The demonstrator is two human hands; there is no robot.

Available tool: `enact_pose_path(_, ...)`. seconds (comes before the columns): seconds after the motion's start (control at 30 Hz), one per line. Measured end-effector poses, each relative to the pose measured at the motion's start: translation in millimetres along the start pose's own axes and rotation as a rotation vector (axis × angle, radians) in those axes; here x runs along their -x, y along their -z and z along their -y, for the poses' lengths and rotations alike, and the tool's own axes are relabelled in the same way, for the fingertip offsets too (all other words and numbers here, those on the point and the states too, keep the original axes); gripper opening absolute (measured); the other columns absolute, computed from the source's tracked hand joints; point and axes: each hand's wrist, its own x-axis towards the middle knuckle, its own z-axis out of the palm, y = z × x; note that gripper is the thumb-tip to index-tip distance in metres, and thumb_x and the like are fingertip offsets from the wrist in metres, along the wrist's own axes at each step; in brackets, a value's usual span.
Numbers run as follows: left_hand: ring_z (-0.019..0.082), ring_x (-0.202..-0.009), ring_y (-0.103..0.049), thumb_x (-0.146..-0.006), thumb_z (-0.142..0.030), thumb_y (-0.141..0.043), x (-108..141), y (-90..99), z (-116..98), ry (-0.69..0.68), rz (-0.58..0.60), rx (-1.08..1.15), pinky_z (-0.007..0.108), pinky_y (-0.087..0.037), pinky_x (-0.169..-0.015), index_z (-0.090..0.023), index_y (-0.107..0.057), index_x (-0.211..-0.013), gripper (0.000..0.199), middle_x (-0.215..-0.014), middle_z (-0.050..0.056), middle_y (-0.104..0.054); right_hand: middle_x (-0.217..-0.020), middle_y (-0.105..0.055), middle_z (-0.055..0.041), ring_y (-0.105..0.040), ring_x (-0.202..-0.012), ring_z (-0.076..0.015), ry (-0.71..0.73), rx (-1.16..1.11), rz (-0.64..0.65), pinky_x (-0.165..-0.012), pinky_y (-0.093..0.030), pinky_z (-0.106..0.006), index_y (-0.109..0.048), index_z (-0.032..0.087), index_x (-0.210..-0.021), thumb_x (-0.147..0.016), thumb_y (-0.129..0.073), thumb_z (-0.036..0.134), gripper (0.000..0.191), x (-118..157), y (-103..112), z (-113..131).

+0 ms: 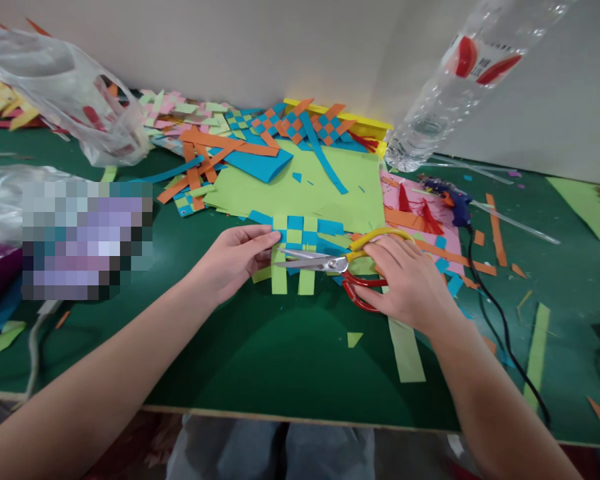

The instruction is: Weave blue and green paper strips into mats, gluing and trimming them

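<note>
My left hand (243,257) pinches the left edge of a woven paper piece (295,236) made of blue and light green strips. Two green strip ends hang from its lower side. My right hand (405,277) grips a pair of scissors (337,263) with one yellow and one red handle. Their blades point left, a little apart, and lie across the hanging green strips just below the weave. Whether the blades touch the paper I cannot tell.
Green sheets (325,180) lie behind the weave, with woven checkered pieces (290,125) beyond. A glue gun (453,200) with a black cord is at right. A plastic bottle (430,113) stands by the wall, a plastic bag (100,127) at left. Paper scraps lie about.
</note>
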Motion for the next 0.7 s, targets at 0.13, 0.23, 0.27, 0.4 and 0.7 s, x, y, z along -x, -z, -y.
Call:
enact_pose_path(0.13,0.003,-0.053,-0.051,-0.069,-0.029,-0.084,1.6,-1.8,-2.0,0.015,0.010,0.027,0.013,-0.047,-0.054,-0.016,-0.070,-0.071,0.020,-0.061,-0.004,-0.058,-0.103,-0.063,-0.0159,-0.060,-0.097,-0.0299,0.007,-0.011,-0.002,-0.081,-0.052,-0.042,-0.056,0.010,-0.109,-0.087,-0.061,0.037,0.036,-0.1,0.5,0.4)
enact_pose_path(0.23,0.003,-0.051,-0.049,-0.068,-0.029,-0.084,1.4,-1.9,-2.0,0.013,0.023,0.032,0.013,-0.044,-0.051,-0.016,-0.069,-0.070,0.020,-0.059,-0.005,-0.056,-0.103,-0.063,-0.0173,-0.060,-0.098,-0.0308,0.007,-0.027,-0.003,-0.082,-0.052,-0.043,-0.057,0.008,-0.109,-0.087,-0.061,0.035,0.036,-0.7,1.1,0.9)
enact_pose_path(0.27,0.003,-0.051,-0.049,-0.069,-0.030,-0.084,1.3,-1.7,-1.8,0.013,0.026,0.030,0.013,-0.043,-0.050,-0.016,-0.069,-0.070,0.020,-0.058,-0.005,-0.056,-0.104,-0.063,-0.0177,-0.060,-0.098,-0.0311,0.005,-0.036,0.001,-0.083,-0.052,-0.044,-0.056,0.008,-0.109,-0.087,-0.061,0.035,0.036,-0.8,1.2,0.9)
enact_pose_path(0.4,0.004,-0.050,-0.047,-0.070,-0.031,-0.083,0.9,-0.4,-1.3,0.017,0.031,0.010,0.015,-0.040,-0.047,-0.016,-0.069,-0.071,0.020,-0.056,-0.005,-0.054,-0.104,-0.062,-0.0177,-0.059,-0.100,-0.0312,0.005,-0.065,0.000,-0.085,-0.052,-0.045,-0.055,0.008,-0.111,-0.088,-0.060,0.034,0.034,-0.7,0.6,0.2)
enact_pose_path(0.7,0.006,-0.051,-0.046,-0.068,-0.035,-0.084,0.7,0.2,-1.3,0.021,-0.020,-0.055,0.021,-0.040,-0.051,-0.017,-0.069,-0.073,0.024,-0.058,-0.003,-0.055,-0.110,-0.060,-0.0177,-0.057,-0.106,-0.0317,-0.013,-0.107,0.021,-0.090,-0.051,-0.048,-0.052,0.011,-0.116,-0.089,-0.058,0.032,0.035,2.4,-1.7,0.1)
